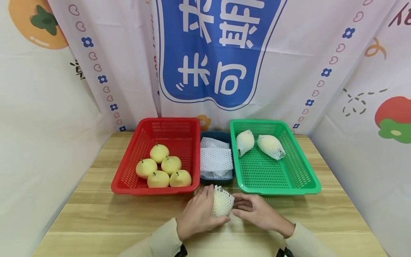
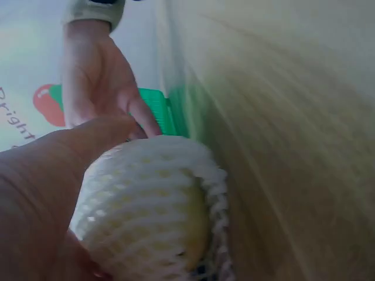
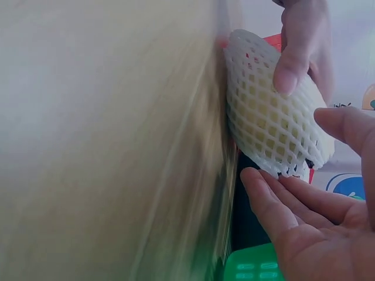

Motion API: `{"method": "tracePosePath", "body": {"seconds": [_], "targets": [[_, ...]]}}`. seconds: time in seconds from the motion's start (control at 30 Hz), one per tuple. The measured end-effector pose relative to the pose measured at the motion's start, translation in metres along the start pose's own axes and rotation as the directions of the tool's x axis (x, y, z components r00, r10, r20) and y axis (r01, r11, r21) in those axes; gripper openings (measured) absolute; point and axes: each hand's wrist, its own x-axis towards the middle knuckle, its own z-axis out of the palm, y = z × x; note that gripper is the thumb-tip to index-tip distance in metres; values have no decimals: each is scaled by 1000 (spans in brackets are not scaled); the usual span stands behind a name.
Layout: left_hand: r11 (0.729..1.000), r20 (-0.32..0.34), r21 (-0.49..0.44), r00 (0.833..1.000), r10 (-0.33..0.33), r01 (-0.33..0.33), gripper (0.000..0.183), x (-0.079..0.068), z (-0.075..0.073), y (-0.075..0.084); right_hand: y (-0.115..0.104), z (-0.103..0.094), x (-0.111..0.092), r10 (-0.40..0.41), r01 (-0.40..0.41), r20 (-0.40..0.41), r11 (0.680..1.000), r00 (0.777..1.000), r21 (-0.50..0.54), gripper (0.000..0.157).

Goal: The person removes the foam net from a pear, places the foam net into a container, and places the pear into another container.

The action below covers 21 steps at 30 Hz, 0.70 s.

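Observation:
In the head view a pale yellow pear [image 1: 222, 203] in a white foam net sits in front of the baskets. My left hand [image 1: 199, 210] grips it from the left, and its thumb lies across the net in the right wrist view. On the other side is my right hand [image 1: 255, 211], fingers loosely bent and apart, fingertips [image 3: 253, 175] right at the net's open end. The net [image 2: 146, 205] covers most of the pear in the left wrist view. Several bare pears [image 1: 171, 165] lie in the red basket [image 1: 120, 185], at the left.
A green basket [image 1: 311, 187] at the right holds two netted pears [image 1: 271, 146]. Between the baskets, a dark blue bin [image 1: 216, 135] contains a stack of white foam nets [image 1: 216, 159]. Printed cloth [image 1: 276, 78] hangs behind the wooden table [image 1: 96, 221].

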Motion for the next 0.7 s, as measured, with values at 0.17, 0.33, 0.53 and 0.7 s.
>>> {"method": "tracePosePath", "body": {"seconds": [0.17, 0.33, 0.53, 0.7], "targets": [[994, -15, -53, 996, 90, -91, 92, 8, 6, -7, 2, 0, -4, 0, 0, -11, 1000, 1000, -9, 59], [983, -5, -80, 986, 167, -167, 76, 12, 7, -11, 2, -2, -7, -13, 13, -27, 1000, 1000, -12, 57], [986, 48, -8, 985, 167, -167, 74, 7, -8, -14, -2, -6, -11, -17, 16, -31, 1000, 999, -18, 52], [981, 134, 53, 975, 180, -188, 72, 1, -26, -15, -6, -5, -13, -33, 32, -21, 999, 999, -36, 51]]}}
